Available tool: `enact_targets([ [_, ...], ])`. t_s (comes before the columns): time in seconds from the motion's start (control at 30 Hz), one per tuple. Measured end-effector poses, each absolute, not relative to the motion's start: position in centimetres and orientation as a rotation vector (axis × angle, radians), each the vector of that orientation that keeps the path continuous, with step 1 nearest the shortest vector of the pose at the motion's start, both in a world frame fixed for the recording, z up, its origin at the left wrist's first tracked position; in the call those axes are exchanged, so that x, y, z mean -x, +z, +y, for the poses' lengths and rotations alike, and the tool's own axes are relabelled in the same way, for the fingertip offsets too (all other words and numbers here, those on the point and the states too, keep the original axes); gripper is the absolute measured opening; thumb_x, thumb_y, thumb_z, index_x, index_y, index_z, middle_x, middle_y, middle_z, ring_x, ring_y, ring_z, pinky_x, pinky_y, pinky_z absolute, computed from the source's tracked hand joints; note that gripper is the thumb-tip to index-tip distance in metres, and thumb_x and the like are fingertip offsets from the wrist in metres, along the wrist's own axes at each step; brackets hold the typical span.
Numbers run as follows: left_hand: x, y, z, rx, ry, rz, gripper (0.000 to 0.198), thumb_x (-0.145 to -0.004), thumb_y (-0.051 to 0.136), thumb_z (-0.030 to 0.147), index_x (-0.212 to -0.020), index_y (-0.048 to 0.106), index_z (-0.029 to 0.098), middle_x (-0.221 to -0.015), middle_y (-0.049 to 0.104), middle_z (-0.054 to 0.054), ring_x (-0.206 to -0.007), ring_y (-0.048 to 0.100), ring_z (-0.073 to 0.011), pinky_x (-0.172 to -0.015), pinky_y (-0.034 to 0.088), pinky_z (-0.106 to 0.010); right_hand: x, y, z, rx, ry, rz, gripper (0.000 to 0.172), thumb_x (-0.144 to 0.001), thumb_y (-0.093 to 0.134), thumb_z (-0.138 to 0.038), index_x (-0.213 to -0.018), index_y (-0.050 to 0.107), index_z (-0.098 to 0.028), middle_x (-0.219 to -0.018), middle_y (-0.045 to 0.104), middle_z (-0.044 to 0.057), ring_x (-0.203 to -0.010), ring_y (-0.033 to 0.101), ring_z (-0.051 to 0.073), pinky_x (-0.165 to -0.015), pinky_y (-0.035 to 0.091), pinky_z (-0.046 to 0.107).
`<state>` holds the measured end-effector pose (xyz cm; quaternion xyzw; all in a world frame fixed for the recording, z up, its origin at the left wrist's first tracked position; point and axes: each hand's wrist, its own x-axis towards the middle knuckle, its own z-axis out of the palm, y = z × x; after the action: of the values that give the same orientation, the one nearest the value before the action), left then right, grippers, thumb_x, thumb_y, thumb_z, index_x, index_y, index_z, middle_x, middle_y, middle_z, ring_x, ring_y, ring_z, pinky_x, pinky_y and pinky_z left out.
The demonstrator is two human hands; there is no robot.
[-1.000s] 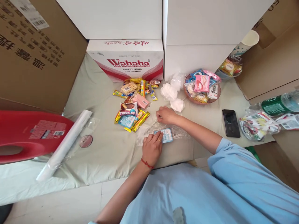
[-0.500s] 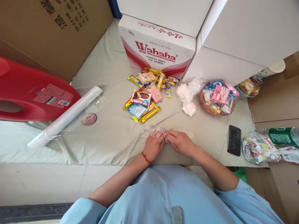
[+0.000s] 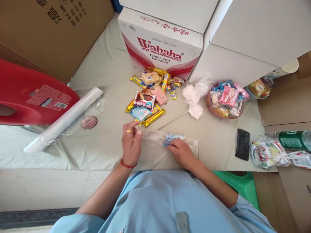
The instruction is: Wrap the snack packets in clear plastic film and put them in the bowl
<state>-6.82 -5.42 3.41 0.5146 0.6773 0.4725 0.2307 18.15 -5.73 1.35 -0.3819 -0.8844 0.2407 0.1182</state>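
A clear plastic bag (image 3: pixel 154 136) lies flat near the table's front edge, with a blue printed packet (image 3: pixel 173 138) in or on it; I cannot tell which. My right hand (image 3: pixel 183 153) grips the bag's near side by the packet, its fingers curled. Left of the bag, my left hand (image 3: pixel 131 144) is raised, thumb and fingers apart, holding nothing visible. Its fingertips come close to the yellow wrappers (image 3: pixel 153 118) at the front of a snack pile. In that pile are a brown-and-white cake packet (image 3: pixel 145 100), a light blue packet (image 3: pixel 140 113) and a pink packet (image 3: pixel 159 95).
Crumpled clear bags (image 3: pixel 195 110) lie beside a bowl (image 3: pixel 212 108) of wrapped snacks. At right are a phone (image 3: pixel 243 144) and a green-labelled bottle (image 3: pixel 293 140). A plastic roll (image 3: pixel 64 119) and a round pink disc (image 3: pixel 89 122) are left. A Wahaba-style water carton (image 3: pixel 160 45) stands behind.
My left hand has left the bag and moved left and up towards the snack pile. The blue packet now shows beside my right hand, which stays at the bag. The view has shifted slightly.
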Motion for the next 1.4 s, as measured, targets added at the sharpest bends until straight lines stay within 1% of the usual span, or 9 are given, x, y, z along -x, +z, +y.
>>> enact_targets([
  [0.07, 6.1, 3.4, -5.3, -1.597, 1.1, 1.95, 0.054, -0.087, 0.069, 0.045, -0.134, 0.06, 0.02, -0.147, 0.052, -0.017, -0.137, 0.05, -0.0341, -0.115, 0.044, -0.055, -18.1, 1.7, -5.2, 1.078, 0.737, -2.585, 0.03, -0.099, 0.049, -0.01, -0.108, 0.075, -0.021, -0.109, 0.07, 0.009, -0.097, 0.059, 0.023, -0.086, 0.048, 0.037],
  [0.17, 5.3, 2.8, -5.7, -1.727, 0.874, 1.901, 0.03, -0.081, 0.073, 0.041, -0.102, 0.069, 0.019, -0.145, 0.055, -0.017, -0.145, 0.041, -0.0399, -0.121, 0.035, -0.06, -18.4, 2.6, -4.6, 0.996, 0.802, -2.566, 0.028, -0.1, 0.049, -0.013, -0.116, 0.072, -0.019, -0.112, 0.069, 0.011, -0.1, 0.061, 0.024, -0.088, 0.052, 0.038],
  [0.3, 4.8, 3.2, -6.6, -1.539, 0.928, 1.807, 0.012, -0.088, 0.063, 0.033, -0.083, 0.065, 0.022, -0.105, 0.069, -0.007, -0.099, 0.067, -0.0225, -0.094, 0.056, -0.039, -19.0, 3.2, -4.4, 0.931, 0.881, -2.493, 0.032, -0.103, 0.053, -0.021, -0.133, 0.064, -0.019, -0.121, 0.067, 0.014, -0.108, 0.061, 0.024, -0.093, 0.055, 0.04],
  [0.43, 2.7, 5.1, -6.7, -1.612, 0.957, 1.618, 0.008, -0.09, 0.057, 0.022, -0.086, 0.064, 0.022, -0.091, 0.07, -0.002, -0.081, 0.066, -0.0159, -0.076, 0.055, -0.029, -18.8, 2.9, -4.4, 0.954, 0.892, -2.477, 0.03, -0.103, 0.051, -0.02, -0.13, 0.065, -0.017, -0.119, 0.068, 0.016, -0.108, 0.061, 0.025, -0.094, 0.056, 0.043],
  [0.73, -0.6, 3.3, -7.3, -2.33, 0.513, 1.446, 0.037, -0.097, 0.049, 0.018, -0.131, 0.065, 0.018, -0.134, 0.07, -0.014, -0.121, 0.064, -0.0277, -0.094, 0.049, -0.043, -21.3, 5.6, -5.8, 0.968, 1.156, -2.465, 0.028, -0.102, 0.056, -0.022, -0.126, 0.07, -0.022, -0.14, 0.065, 0.012, -0.132, 0.058, 0.025, -0.112, 0.049, 0.045],
  [0.9, -1.2, 2.1, -8.9, -2.503, 0.396, 1.472, 0.052, -0.094, 0.051, 0.013, -0.146, 0.056, 0.015, -0.148, 0.062, -0.017, -0.133, 0.058, -0.0293, -0.098, 0.043, -0.043, -24.0, 4.9, -5.6, 1.707, 0.921, -1.968, 0.038, -0.105, 0.05, -0.043, -0.133, 0.063, -0.019, -0.099, 0.072, 0.008, -0.09, 0.069, 0.023, -0.084, 0.058, 0.039],
  [1.0, -1.6, 2.0, -9.0, -2.526, 0.376, 1.497, 0.058, -0.093, 0.052, 0.013, -0.151, 0.052, 0.018, -0.149, 0.062, -0.016, -0.132, 0.058, -0.0295, -0.097, 0.041, -0.043, -24.8, 3.4, -5.4, 1.937, 0.602, -1.987, 0.046, -0.097, 0.062, -0.046, -0.132, 0.063, -0.017, -0.105, 0.064, 0.013, -0.1, 0.062, 0.03, -0.088, 0.056, 0.046],
  [1.2, -1.8, 2.0, -9.0, -2.515, 0.343, 1.49, 0.057, -0.095, 0.051, 0.014, -0.152, 0.051, 0.018, -0.151, 0.059, -0.018, -0.133, 0.057, -0.0307, -0.094, 0.043, -0.044, -25.8, 4.4, -7.1, 1.789, 0.536, -2.071, 0.012, -0.094, 0.06, -0.032, -0.095, 0.065, -0.021, -0.124, 0.058, 0.017, -0.118, 0.055, 0.033, -0.101, 0.05, 0.052],
  [1.4, -2.3, 1.4, -9.3, -2.521, 0.316, 1.488, 0.057, -0.099, 0.045, 0.011, -0.155, 0.047, 0.019, -0.154, 0.057, -0.017, -0.139, 0.054, -0.0288, -0.097, 0.044, -0.045, -22.7, 8.4, -5.0, 1.711, 0.968, -1.902, 0.015, -0.098, 0.059, -0.037, -0.089, 0.055, -0.025, -0.071, 0.061, -0.002, -0.062, 0.058, 0.017, -0.063, 0.047, 0.029],
])
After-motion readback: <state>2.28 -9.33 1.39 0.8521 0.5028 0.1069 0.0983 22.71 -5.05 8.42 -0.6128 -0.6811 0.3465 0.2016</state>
